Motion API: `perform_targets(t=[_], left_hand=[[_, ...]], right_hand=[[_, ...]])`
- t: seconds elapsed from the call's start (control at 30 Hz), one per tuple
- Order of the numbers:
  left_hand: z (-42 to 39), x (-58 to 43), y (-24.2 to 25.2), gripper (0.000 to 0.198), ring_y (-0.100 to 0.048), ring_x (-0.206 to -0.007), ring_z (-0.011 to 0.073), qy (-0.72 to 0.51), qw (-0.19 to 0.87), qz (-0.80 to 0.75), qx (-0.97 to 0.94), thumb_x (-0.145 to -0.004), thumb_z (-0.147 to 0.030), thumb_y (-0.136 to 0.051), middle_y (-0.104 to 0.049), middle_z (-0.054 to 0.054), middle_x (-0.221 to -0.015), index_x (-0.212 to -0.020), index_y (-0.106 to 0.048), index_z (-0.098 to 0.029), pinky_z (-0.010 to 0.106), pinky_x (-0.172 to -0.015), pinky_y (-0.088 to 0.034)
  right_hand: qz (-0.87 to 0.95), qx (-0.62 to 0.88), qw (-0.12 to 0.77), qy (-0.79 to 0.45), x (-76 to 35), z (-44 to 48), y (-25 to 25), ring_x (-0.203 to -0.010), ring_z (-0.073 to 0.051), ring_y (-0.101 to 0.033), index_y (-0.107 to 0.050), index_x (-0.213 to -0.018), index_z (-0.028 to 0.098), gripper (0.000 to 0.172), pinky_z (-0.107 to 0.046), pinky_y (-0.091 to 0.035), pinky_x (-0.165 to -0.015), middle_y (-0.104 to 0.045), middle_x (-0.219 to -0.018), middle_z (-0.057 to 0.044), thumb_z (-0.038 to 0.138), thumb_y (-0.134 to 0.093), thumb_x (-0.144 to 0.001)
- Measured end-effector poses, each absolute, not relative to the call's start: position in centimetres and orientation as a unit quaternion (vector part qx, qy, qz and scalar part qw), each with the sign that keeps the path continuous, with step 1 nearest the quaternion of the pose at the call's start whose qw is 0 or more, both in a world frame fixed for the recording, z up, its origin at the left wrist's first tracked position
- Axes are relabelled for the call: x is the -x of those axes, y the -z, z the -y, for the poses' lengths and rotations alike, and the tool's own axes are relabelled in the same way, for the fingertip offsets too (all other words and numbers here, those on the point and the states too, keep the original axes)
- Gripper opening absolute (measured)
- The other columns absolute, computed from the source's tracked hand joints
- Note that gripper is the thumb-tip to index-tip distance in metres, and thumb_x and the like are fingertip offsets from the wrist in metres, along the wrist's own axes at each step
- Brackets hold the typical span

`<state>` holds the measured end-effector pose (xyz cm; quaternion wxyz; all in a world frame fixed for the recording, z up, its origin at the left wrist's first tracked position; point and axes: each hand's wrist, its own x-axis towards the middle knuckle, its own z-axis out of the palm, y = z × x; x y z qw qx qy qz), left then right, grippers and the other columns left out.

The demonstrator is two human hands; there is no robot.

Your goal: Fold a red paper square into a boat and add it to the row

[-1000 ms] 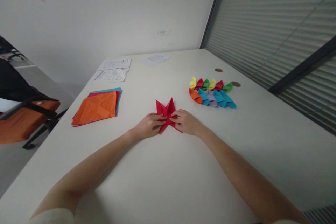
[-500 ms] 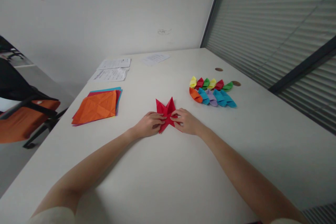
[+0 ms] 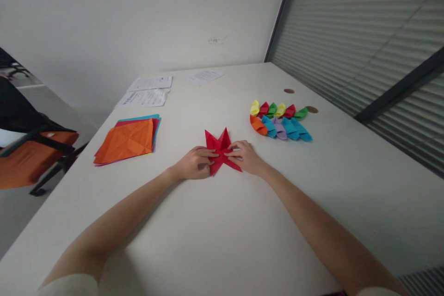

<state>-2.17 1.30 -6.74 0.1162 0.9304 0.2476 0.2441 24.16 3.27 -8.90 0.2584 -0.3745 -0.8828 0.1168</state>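
A red sheet of origami paper (image 3: 222, 159), folded into a shape with several pointed corners, lies on the white table in front of me. Its two far points stand up, and the two near ones spread toward me. My left hand (image 3: 196, 163) grips the left side of the paper, fingertips on top near the centre. On the right side, my right hand (image 3: 248, 157) holds the paper with its fingers bent over the fold. The parts of the paper beneath my fingers are hidden.
A stack of coloured paper squares (image 3: 128, 141), orange on top, lies to the left. Two rows of small folded paper pieces (image 3: 279, 120) sit at the right. Printed sheets (image 3: 145, 97) lie farther back. An orange chair (image 3: 38, 152) stands beyond the left edge; window blinds (image 3: 360, 32) flank the right.
The fingers of both hands have shifted slightly on the red paper, and its near right point shows more. The paper remains in about the same place.
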Motion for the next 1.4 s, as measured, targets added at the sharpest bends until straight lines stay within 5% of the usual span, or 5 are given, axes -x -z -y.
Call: perform_targets(t=[0.37, 0.73, 1.0, 1.13, 1.4], left_hand=[[-2.4, 2.6, 7.8, 0.020, -0.063, -0.112, 0.0205, -0.276, 0.211, -0.277, -0.896, -0.082, -0.015, -0.050, -0.073, 0.006, -0.110, -0.077, -0.069, -0.020, 0.039, -0.101, -0.044], [-0.9, 2.2, 6.0, 0.016, -0.064, -0.112, 0.0220, -0.213, 0.046, -0.222, -0.951, -0.087, -0.033, -0.061, -0.071, 0.007, -0.116, -0.082, -0.072, -0.022, 0.042, -0.102, -0.043], [-1.1, 1.4, 7.0, 0.021, -0.066, -0.100, 0.0190, -0.245, 0.079, -0.295, -0.920, -0.093, -0.022, -0.052, -0.071, 0.010, -0.107, -0.103, -0.070, -0.019, 0.037, -0.090, -0.049], [-1.1, 1.2, 7.1, 0.019, -0.062, -0.110, 0.0219, -0.236, 0.073, -0.301, -0.921, -0.092, -0.020, -0.052, -0.066, 0.011, -0.120, -0.096, -0.071, -0.018, 0.040, -0.094, -0.048], [-0.8, 1.2, 6.3, 0.016, -0.060, -0.114, 0.0226, -0.208, 0.071, -0.304, -0.927, -0.091, -0.018, -0.051, -0.064, 0.011, -0.126, -0.094, -0.066, -0.018, 0.042, -0.097, -0.047]], right_hand=[[0.882, 0.384, 0.251, -0.108, -23.8, -2.8, 8.4, -0.105, -0.025, -0.049, -0.076, -0.102, 0.026, 0.020, -0.044, -0.041, -0.092, -0.064, -0.112, -0.008, 0.029, -0.060, -0.091], [0.873, 0.415, 0.245, -0.081, -23.7, -2.8, 8.6, -0.108, -0.027, -0.047, -0.076, -0.101, 0.030, 0.020, -0.045, -0.039, -0.089, -0.064, -0.111, -0.009, 0.037, -0.061, -0.090], [0.879, 0.417, 0.225, -0.051, -23.2, -2.5, 8.6, -0.108, -0.027, -0.044, -0.071, -0.114, 0.033, 0.028, -0.043, -0.038, -0.088, -0.063, -0.114, -0.009, 0.027, -0.053, -0.095], [0.897, 0.398, 0.194, -0.016, -23.1, -2.5, 8.6, -0.108, -0.028, -0.043, -0.065, -0.125, 0.035, 0.037, -0.043, -0.037, -0.087, -0.062, -0.118, -0.008, 0.019, -0.049, -0.095], [0.889, 0.413, 0.193, -0.033, -23.2, -2.6, 8.4, -0.108, -0.028, -0.045, -0.067, -0.121, 0.035, 0.030, -0.043, -0.037, -0.087, -0.061, -0.118, -0.008, 0.033, -0.052, -0.095]])
